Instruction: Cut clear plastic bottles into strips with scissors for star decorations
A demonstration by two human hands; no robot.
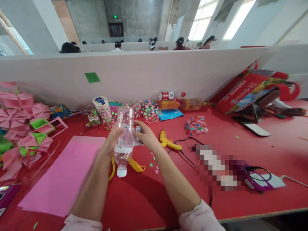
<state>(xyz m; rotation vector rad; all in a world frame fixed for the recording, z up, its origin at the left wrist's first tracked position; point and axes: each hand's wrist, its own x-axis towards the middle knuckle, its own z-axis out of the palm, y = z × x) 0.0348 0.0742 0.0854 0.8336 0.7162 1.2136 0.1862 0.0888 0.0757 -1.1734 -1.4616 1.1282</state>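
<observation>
A clear plastic bottle [124, 148] hangs in front of me with its white cap pointing down towards me. My left hand [112, 138] is closed round its left side, thumb on the label. On the other side my right hand [147, 136] has its fingers bent against the bottle; part of them is hidden behind it. Some crumpled, pale clear material [138, 141] shows by the right fingers, and whether they hold it I cannot tell. Behind the bottle's neck lies a yellow-handled tool [137, 165], partly covered. Small star cut-outs [151, 165] are scattered right of it.
Pink paper sheets [64, 173] lie at left, beside pink folded-paper pieces [31, 118]. A yellow glue gun [168, 141] with a black cord is at right. Along the white partition [134, 77] are bottles [169, 95], a blue packet [170, 114] and a paper cup [102, 107].
</observation>
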